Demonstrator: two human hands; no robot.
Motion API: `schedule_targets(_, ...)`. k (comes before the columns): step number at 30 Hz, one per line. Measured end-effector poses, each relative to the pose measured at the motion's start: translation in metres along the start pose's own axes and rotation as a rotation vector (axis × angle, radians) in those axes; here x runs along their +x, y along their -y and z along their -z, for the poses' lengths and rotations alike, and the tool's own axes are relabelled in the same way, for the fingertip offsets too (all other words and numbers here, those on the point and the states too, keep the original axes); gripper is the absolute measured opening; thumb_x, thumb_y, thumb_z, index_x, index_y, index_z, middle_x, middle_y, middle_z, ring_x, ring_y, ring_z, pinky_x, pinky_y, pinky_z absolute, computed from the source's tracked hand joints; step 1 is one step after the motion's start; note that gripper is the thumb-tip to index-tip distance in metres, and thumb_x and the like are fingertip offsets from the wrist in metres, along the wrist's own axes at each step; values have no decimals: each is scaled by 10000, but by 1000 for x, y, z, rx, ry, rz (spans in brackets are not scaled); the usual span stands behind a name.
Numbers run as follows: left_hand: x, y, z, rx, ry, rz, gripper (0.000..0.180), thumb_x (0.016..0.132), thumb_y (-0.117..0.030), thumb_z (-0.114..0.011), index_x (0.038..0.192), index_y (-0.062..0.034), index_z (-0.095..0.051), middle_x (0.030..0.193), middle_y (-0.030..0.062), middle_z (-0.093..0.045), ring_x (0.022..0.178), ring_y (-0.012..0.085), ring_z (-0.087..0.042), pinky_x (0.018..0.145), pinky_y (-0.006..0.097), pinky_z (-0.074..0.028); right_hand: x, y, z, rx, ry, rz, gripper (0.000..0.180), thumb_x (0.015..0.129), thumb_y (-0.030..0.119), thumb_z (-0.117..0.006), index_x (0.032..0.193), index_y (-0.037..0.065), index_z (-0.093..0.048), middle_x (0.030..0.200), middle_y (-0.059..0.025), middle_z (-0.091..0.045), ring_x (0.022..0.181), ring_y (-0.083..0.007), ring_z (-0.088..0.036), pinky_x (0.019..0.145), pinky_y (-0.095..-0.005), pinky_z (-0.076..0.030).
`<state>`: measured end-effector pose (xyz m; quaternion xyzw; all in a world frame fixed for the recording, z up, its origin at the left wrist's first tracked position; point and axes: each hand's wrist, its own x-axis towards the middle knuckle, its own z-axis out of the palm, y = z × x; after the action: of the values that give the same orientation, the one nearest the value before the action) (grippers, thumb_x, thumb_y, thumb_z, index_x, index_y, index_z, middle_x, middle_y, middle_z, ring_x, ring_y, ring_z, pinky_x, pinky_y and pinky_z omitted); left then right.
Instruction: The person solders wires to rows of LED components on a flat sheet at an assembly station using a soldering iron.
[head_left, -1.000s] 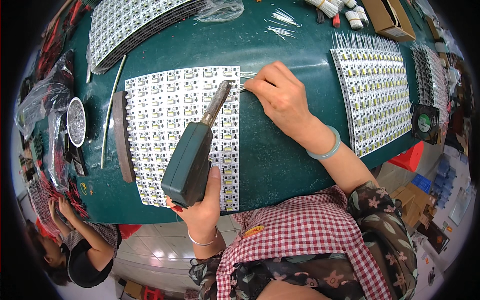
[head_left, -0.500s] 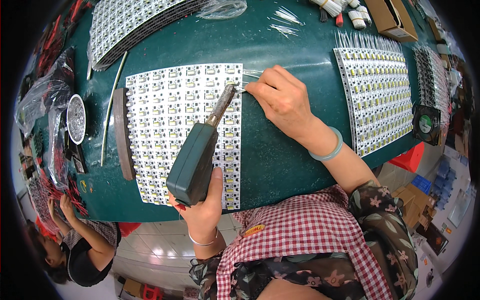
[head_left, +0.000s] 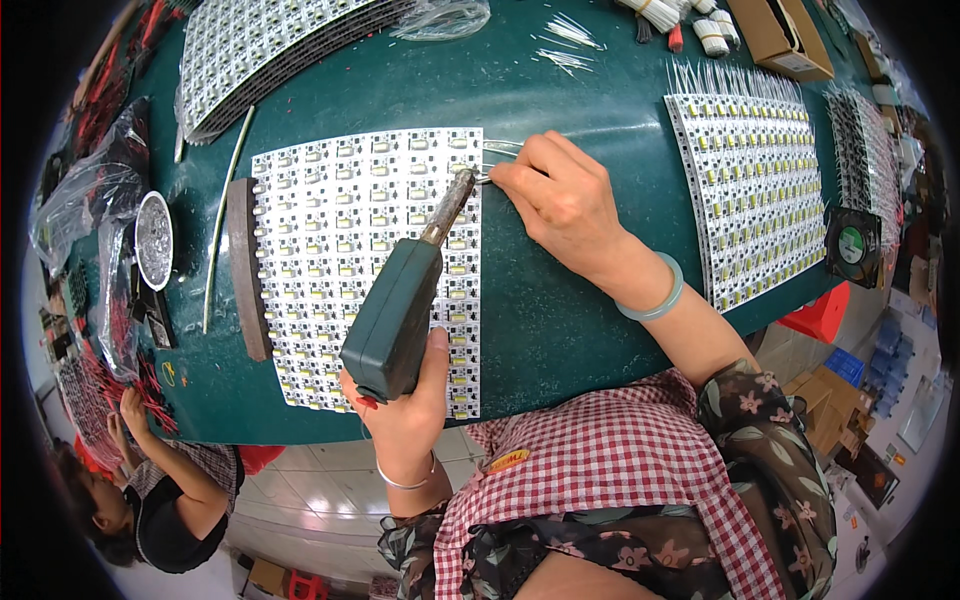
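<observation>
My left hand [head_left: 408,420] is wrapped round the dark green body of a soldering gun [head_left: 392,318]. Its metal barrel slants up and right, and the tip rests at the right edge of a white circuit board panel [head_left: 330,250] covered with rows of small components. Close to that tip, my right hand [head_left: 560,195] pinches a thin white wire [head_left: 487,180] whose end meets the panel's edge. A few more pale wires [head_left: 505,146] stick out from the same edge just above, partly behind my fingers.
A dark bar [head_left: 243,270] lies along the panel's left side, near a white bowl [head_left: 153,240]. Stacked panels [head_left: 290,50] stand at the back left. A wired panel [head_left: 750,190] and a small fan [head_left: 852,243] are at right. Another person [head_left: 170,480] works at lower left.
The soldering gun and my left hand have shifted slightly to the right, bringing the tip nearer the panel's edge. My right hand stays almost in place, still pinching the wire.
</observation>
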<state>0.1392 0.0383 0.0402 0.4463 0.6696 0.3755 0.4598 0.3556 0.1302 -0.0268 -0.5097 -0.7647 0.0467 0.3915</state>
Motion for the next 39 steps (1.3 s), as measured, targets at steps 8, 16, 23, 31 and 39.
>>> schedule_targets(8,-5,-3,1,-53,-130,-162,321,803,114,-675,1114,86,-601,899,109,-636,510,95,-529,437,222,-401,1,1,-1,1,-10,4,107,711,-29,-688,805,19,-664,747,-56,-517,690,-207,-547,580,-319,-482)
schedule_targets(16,-6,-13,5,-122,-40,16,384,793,40,-765,1153,68,-637,1075,129,-695,915,172,-654,824,291,-518,0,-1,-2,0,-26,-8,97,720,-26,-686,795,32,-666,740,-52,-507,693,-209,-548,573,-318,-483)
schedule_targets(23,-9,-13,5,-119,-66,-20,348,788,33,-770,1115,69,-659,1041,127,-707,894,162,-657,813,281,-516,-1,4,5,1,-36,9,85,730,2,-695,790,42,-651,748,-44,-514,734,-213,-554,629,-327,-450)
schedule_targets(31,-11,-4,7,-67,-65,-8,339,779,11,-783,1087,74,-659,999,112,-706,864,147,-649,763,267,-513,-7,6,3,25,33,38,112,745,26,-696,840,50,-642,756,-45,-529,727,-209,-557,626,-327,-459)
schedule_targets(39,-14,-1,5,-82,-75,14,359,772,7,-788,1092,65,-636,999,105,-691,845,147,-639,740,261,-504,-7,8,4,27,48,8,83,755,27,-686,823,50,-644,751,-48,-523,722,-208,-560,616,-331,-475)
